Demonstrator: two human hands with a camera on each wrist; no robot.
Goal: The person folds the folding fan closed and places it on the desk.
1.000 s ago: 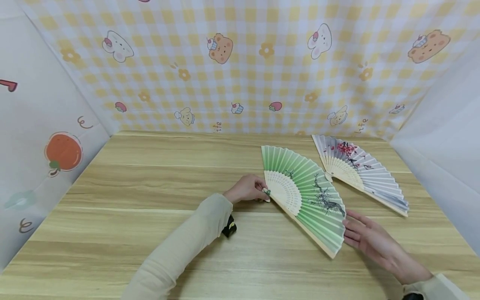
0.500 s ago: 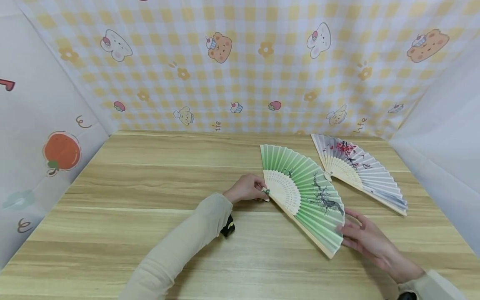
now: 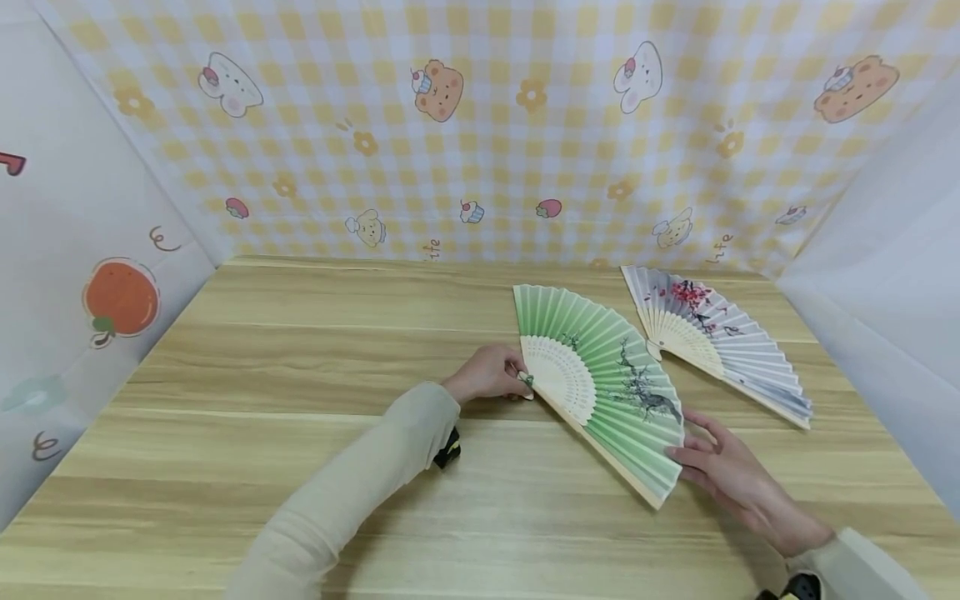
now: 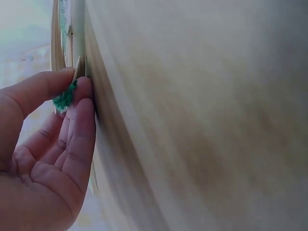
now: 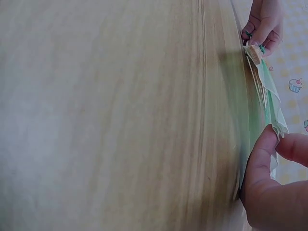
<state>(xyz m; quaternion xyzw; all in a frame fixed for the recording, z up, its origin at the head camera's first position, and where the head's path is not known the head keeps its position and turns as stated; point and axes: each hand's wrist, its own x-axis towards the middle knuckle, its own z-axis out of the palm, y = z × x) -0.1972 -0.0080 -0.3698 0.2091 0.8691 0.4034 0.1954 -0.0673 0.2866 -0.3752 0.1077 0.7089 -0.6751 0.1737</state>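
Observation:
A green folding fan [image 3: 637, 367] lies spread over the middle right of the table, with a pale pierced rib section and a dark tree printed on its leaf. My left hand [image 3: 487, 373] pinches its pivot end between thumb and fingertips. In the left wrist view a small green tassel [image 4: 64, 97] hangs by that thumb. At the fan's outer edge, my right hand [image 3: 738, 483] grips the pleated leaf, thumb on top and fingers partly hidden beneath. The right wrist view shows the leaf's edge [image 5: 276, 113] between thumb and finger.
A second spread fan [image 3: 750, 354], white-grey with red blossoms, lies behind and to the right, its pivot close to the green fan's edge. The wooden table [image 3: 285, 367] ends at a yellow checked cloth [image 3: 495, 158] behind and white cloth at both sides.
My right hand has moved in from beside the fan's outer edge and now pinches it. The green fan has shifted slightly left with both hands. The white-grey fan stays put.

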